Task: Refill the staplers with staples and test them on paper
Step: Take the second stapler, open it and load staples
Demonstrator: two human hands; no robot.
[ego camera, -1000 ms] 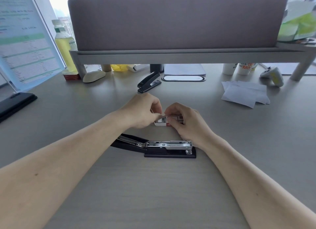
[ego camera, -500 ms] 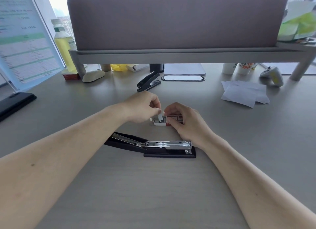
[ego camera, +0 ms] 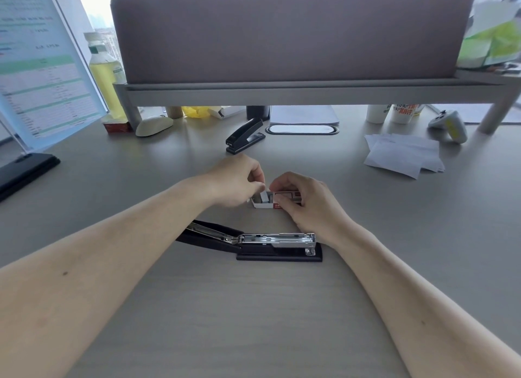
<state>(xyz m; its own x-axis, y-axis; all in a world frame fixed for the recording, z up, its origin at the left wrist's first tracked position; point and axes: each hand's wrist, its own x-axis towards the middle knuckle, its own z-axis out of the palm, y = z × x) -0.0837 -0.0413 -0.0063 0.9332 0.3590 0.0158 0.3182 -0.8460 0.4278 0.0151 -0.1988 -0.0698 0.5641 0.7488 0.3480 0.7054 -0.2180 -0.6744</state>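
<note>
A small red-and-white staple box [ego camera: 277, 200] lies on the grey desk [ego camera: 253, 307], its left end open. My right hand [ego camera: 306, 201] holds the box down, fingers curled over its top. My left hand [ego camera: 239, 181] pinches a strip of staples [ego camera: 264, 196] that sticks out of the open end. Just in front of the box lies a black stapler [ego camera: 277, 245], swung open flat with its metal staple channel exposed. A second black stapler [ego camera: 244, 136] sits closed further back. Loose white paper sheets [ego camera: 403, 156] lie at the right.
A grey shelf with a fabric screen [ego camera: 293, 36] spans the back. Under and beside it stand a yellow drink bottle [ego camera: 103, 71], a cream mouse [ego camera: 153, 125], cups [ego camera: 394, 113] and a game controller [ego camera: 449, 126]. A document stand [ego camera: 42, 67] is at the left.
The staple box's left end has come open, and my left hand has drawn a strip of staples partly out of it. My right hand stays on the box.
</note>
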